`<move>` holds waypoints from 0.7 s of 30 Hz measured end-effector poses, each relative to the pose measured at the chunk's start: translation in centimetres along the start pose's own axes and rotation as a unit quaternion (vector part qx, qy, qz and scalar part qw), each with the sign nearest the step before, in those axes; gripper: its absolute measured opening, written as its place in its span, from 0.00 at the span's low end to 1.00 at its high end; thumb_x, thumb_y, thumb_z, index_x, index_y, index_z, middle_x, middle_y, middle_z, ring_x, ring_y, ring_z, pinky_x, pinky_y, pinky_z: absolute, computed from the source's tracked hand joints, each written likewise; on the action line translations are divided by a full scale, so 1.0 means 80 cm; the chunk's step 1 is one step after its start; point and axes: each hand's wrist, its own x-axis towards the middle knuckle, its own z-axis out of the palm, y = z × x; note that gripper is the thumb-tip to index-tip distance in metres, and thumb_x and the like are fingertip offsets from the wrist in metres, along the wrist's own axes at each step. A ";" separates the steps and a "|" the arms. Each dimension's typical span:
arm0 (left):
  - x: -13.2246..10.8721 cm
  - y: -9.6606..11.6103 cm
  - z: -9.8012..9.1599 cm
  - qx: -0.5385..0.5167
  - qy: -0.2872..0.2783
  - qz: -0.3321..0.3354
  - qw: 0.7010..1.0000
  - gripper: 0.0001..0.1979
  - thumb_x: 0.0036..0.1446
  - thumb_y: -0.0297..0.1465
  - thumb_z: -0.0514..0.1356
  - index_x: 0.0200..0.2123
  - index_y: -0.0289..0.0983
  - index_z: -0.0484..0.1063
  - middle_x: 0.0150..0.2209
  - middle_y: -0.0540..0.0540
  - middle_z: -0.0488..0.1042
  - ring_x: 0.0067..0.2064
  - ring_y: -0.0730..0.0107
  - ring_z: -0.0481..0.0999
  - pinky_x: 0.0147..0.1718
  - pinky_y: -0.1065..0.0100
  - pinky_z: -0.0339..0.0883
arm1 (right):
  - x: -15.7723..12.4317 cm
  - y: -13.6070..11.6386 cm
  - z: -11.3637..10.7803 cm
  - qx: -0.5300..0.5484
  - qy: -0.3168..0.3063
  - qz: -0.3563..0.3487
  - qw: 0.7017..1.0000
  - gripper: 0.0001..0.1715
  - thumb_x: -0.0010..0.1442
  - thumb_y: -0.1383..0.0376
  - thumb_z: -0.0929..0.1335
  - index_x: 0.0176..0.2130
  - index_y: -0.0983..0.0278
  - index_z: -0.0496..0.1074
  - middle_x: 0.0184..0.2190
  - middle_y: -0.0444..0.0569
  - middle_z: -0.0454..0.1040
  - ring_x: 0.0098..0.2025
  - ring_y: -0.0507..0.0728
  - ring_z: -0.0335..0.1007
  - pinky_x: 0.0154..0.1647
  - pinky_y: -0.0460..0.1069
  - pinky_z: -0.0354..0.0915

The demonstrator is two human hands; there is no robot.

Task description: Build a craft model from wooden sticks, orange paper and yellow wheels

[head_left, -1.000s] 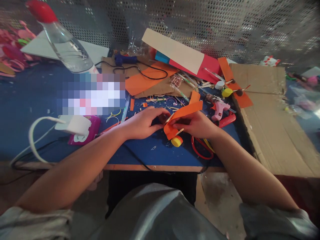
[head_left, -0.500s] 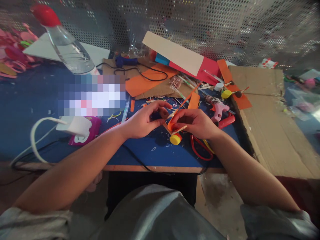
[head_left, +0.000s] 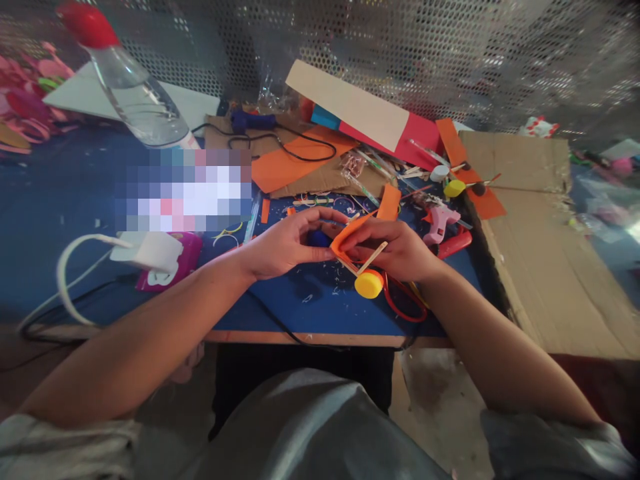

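Note:
My left hand (head_left: 285,245) and my right hand (head_left: 395,249) meet above the blue table (head_left: 75,200), both closed on a small craft piece. It is a folded orange paper strip (head_left: 350,235) with thin wooden sticks (head_left: 369,259) and a yellow bottle cap (head_left: 369,283) hanging at its lower end. My left fingers pinch the piece's left side, next to a dark blue part. My right fingers wrap over the orange paper from the right.
Red-handled scissors (head_left: 400,303) lie under my right wrist. A pink glue gun (head_left: 439,220), orange paper sheets (head_left: 290,163), a red-capped bottle (head_left: 130,93), a white charger on a pink case (head_left: 155,257) and a cardboard sheet (head_left: 540,240) surround the hands. Scraps litter the table.
The orange strip has been folded tighter and turned in my hands. The yellow cap has swung lower and to the right. Both hands have stayed close together.

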 end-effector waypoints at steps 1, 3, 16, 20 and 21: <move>0.000 0.000 0.000 -0.014 -0.003 -0.004 1.000 0.29 0.62 0.32 0.75 0.64 0.39 0.74 0.53 0.42 0.82 0.57 0.60 0.83 0.60 0.58 0.78 | 0.001 -0.001 0.000 0.000 -0.001 -0.008 1.000 0.14 0.60 0.51 0.84 0.38 0.57 0.90 0.45 0.53 0.89 0.47 0.62 0.86 0.50 0.56 0.81; 0.000 0.000 0.001 -0.029 -0.006 -0.005 1.000 0.30 0.61 0.32 0.76 0.64 0.39 0.73 0.51 0.44 0.82 0.55 0.61 0.83 0.59 0.58 0.78 | 0.001 -0.003 0.000 0.004 -0.008 -0.019 1.000 0.14 0.60 0.49 0.84 0.39 0.56 0.90 0.46 0.53 0.88 0.48 0.62 0.85 0.53 0.57 0.81; 0.005 -0.007 0.000 -0.010 0.013 0.029 0.999 0.28 0.60 0.33 0.76 0.60 0.38 0.74 0.54 0.40 0.82 0.57 0.60 0.83 0.60 0.55 0.76 | -0.005 0.007 -0.010 -0.018 -0.046 -0.023 0.999 0.14 0.76 0.58 0.71 0.50 0.51 0.91 0.57 0.53 0.82 0.59 0.63 0.81 0.65 0.60 0.76; 0.008 -0.014 -0.001 -0.005 0.056 0.038 0.998 0.26 0.57 0.30 0.76 0.57 0.38 0.75 0.52 0.42 0.82 0.54 0.61 0.81 0.59 0.57 0.75 | -0.007 0.016 -0.019 -0.036 -0.071 -0.021 0.997 0.27 0.68 0.70 0.70 0.58 0.47 0.87 0.63 0.51 0.75 0.67 0.65 0.75 0.68 0.62 0.76; 0.008 -0.016 -0.001 -0.002 0.065 0.040 0.997 0.26 0.55 0.29 0.76 0.56 0.38 0.76 0.51 0.42 0.82 0.54 0.62 0.81 0.59 0.57 0.74 | -0.007 0.018 -0.021 -0.050 -0.087 -0.025 0.995 0.33 0.64 0.73 0.70 0.61 0.47 0.86 0.64 0.51 0.73 0.69 0.66 0.74 0.69 0.62 0.75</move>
